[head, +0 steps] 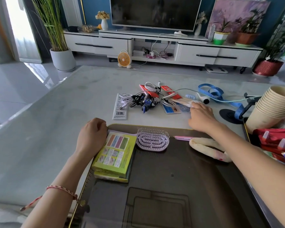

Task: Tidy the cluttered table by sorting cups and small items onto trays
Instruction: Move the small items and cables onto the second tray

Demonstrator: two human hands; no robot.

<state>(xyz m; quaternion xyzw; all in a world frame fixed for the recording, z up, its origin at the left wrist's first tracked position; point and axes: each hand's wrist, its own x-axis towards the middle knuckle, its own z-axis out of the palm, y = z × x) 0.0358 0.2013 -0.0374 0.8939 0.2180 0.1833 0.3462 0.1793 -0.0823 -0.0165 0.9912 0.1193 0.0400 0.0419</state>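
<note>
**At a living-room table, sorting reached the cable pile**

On a pale table before a television stand, a person's left hand lay at the far-left corner of a dark, gold-rimmed tray. Its fingers were curled under, and whether it gripped the rim or only rested there could not be told. Beside it on the tray sat a green box, a lilac hairbrush, a pair of pink sticks and a cream plush piece.

Beyond the tray's far rim, on the tabletop, a barcoded white packet, coiled white cables, a blue toy figure and red packets lay in a loose heap. The right hand reached to the heap's right end, fingers laid on a bundle of pale sticks. Its fingertips were hidden, so a grasp could not be confirmed.

Farther right lay a blue tape measure and a tilted stack of paper cups above a red bag.

The small-items step appeared to be in hand, with the heap not yet cleared. The next move would likely call for closing on the bundle without snagging the cables lying against it, then bringing it to open space on the tray.
</note>
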